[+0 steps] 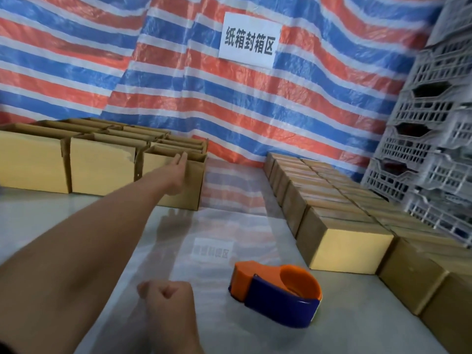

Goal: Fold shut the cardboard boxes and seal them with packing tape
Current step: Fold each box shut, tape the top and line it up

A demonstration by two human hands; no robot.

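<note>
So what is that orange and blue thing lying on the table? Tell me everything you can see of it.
It is a hand-held tape dispenser, plastic by its look. Its orange body has a round hub, hollow in the middle, and a dark blue guard wraps its near side. It lies on its side on the glossy white table, left of the closed boxes. Nothing holds it; the right hand, curled in a fist, sits apart to its left.

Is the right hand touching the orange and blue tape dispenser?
Apart. The head view shows bare table between the right hand and the tape dispenser.
</note>
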